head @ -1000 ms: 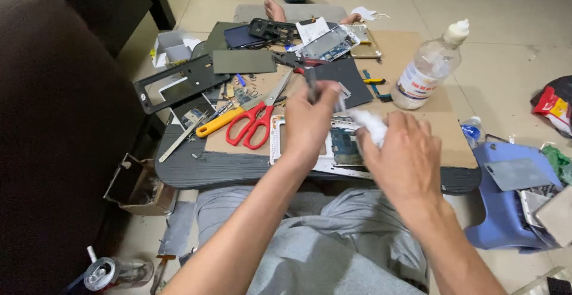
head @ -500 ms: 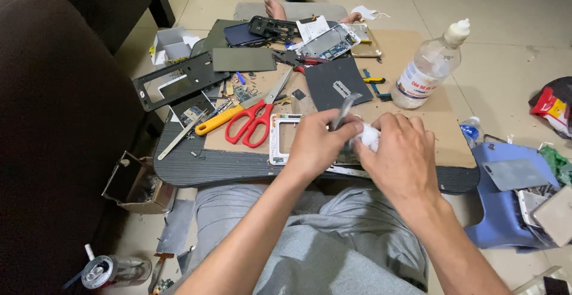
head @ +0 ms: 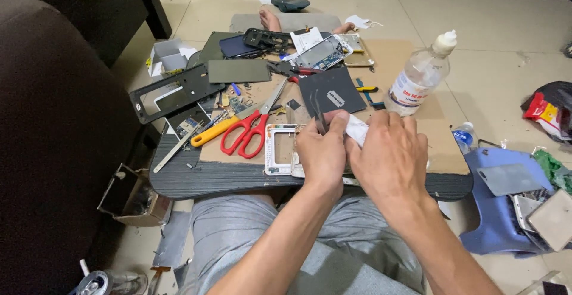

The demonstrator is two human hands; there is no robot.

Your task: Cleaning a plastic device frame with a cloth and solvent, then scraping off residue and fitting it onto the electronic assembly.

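Cluttered lap board (head: 196, 179), frame centre: left hand (head: 322, 155) pinches dark tweezers (head: 319, 115) above a white phone frame (head: 279, 149). Right hand (head: 387, 158) grips a white wipe (head: 357, 130); red scissors (head: 247, 131) lie left.

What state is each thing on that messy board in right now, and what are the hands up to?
Left hand: gripping dark tweezers, tips pointing up.
Right hand: pinching a white wipe.
Red scissors: lying partly open.
Clear bottle: upright, capped.
White phone frame: flat, partly under the left hand.
Blue stool: piled with flat parts.
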